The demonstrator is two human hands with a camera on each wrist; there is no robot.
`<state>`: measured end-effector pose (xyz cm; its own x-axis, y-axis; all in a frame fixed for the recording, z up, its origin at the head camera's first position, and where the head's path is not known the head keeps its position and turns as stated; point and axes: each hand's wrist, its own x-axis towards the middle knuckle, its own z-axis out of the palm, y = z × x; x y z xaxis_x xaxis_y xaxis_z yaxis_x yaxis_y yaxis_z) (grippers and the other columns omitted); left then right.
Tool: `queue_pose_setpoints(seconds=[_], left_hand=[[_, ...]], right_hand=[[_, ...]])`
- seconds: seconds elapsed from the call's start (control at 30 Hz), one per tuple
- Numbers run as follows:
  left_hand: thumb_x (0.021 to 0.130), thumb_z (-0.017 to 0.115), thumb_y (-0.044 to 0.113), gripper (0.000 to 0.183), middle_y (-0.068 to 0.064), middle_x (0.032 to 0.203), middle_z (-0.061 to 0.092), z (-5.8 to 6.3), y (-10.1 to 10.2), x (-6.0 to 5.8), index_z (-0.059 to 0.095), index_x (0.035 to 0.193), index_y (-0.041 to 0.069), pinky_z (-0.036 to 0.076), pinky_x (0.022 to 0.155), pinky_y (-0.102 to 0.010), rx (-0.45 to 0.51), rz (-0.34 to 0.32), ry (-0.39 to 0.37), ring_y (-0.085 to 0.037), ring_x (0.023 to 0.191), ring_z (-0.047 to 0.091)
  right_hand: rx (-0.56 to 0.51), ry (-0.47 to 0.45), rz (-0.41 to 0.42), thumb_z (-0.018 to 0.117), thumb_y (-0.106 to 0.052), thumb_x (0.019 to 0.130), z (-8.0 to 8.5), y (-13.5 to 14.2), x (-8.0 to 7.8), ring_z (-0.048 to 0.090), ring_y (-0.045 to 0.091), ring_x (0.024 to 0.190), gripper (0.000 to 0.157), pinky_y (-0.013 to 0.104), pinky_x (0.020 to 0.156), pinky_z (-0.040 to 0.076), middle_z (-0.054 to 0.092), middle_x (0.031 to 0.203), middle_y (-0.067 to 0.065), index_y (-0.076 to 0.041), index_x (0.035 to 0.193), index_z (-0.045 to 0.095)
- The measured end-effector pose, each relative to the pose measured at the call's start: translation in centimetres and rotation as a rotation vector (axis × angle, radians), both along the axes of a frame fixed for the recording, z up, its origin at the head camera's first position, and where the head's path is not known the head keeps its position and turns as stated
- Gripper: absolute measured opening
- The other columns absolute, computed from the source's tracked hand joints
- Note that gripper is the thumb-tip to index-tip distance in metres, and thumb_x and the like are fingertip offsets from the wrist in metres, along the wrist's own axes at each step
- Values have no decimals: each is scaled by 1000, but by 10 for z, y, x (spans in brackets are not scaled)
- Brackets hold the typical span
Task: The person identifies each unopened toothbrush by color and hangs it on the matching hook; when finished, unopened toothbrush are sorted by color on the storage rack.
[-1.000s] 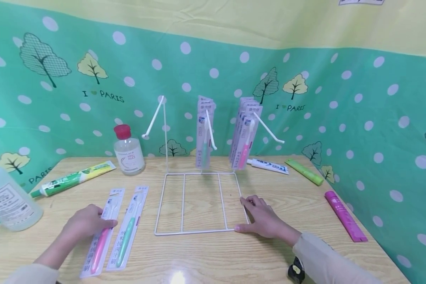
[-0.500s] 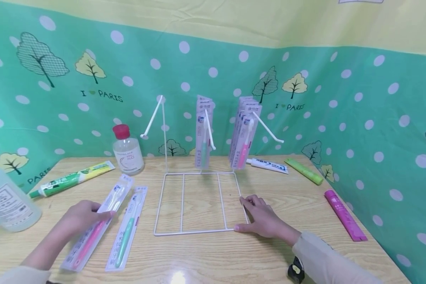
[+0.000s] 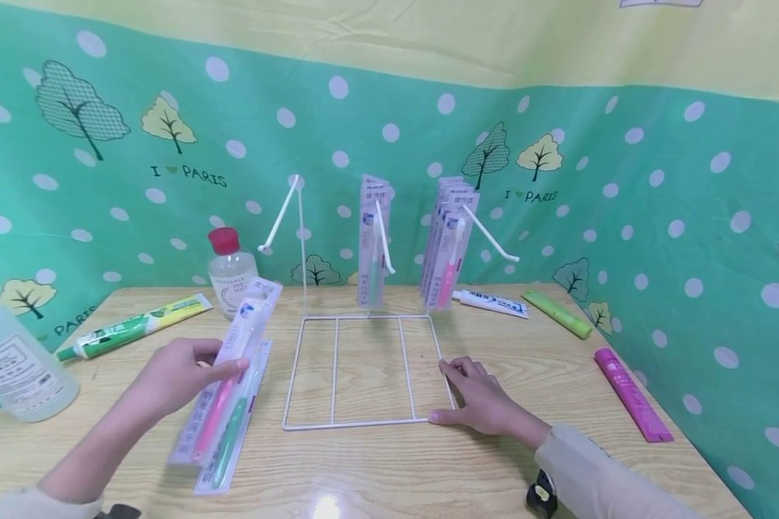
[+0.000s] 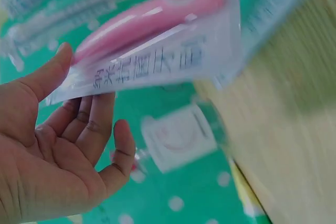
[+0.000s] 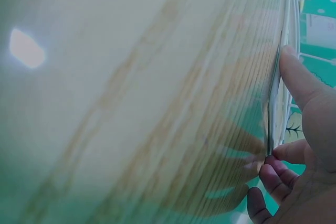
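In the head view my left hand (image 3: 178, 375) pinches a packaged pink toothbrush (image 3: 214, 418) between thumb and fingers. It is raised and tilted, partly covering a packaged green toothbrush (image 3: 229, 450) on the table. The left wrist view shows the thumb over the clear pack and fingers beneath its edge. My right hand (image 3: 483, 396) holds the front right corner of a white wire display rack (image 3: 376, 424), with thumb on the front bar and fingers at the side bar. Packaged green toothbrushes (image 3: 371, 274) hang on the rack's middle hook and pink ones (image 3: 446, 267) on its right hook.
The rack's left hook (image 3: 279, 216) is bare. Behind my left hand stand a red-capped bottle (image 3: 232, 277), a green-yellow toothpaste tube (image 3: 139, 326) and a large bottle (image 3: 19, 367). White (image 3: 492, 303), lime (image 3: 557, 314) and magenta (image 3: 631, 395) tubes lie at the right.
My left hand has lifted the pink toothbrush pack off the table, tilted it and carried it right, over the green pack. The right hand has stayed at the rack's corner.
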<state>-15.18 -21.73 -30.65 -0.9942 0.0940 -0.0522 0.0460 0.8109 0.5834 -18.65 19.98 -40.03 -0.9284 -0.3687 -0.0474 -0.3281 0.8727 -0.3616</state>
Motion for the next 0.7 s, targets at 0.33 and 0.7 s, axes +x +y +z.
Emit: queue_pose_setpoints(seconds=[0.33,0.7], left_hand=[[77,66,47,52,0,85,65,14,63,5,65,110,6,48,59,-29,189,-80,36,-14,72,56],[78,70,33,24,2,79,65,15,131,1,69,92,14,51,58,-29,332,-254,108,-13,64,59]], right_hand=[[7,4,4,63,-62,71,1,0,0,34,24,119,94,46,94,34,37,131,7,-8,141,32],[3,11,16,62,-62,71,-1,1,0,33,25,120,93,46,94,33,36,132,9,-8,141,32]])
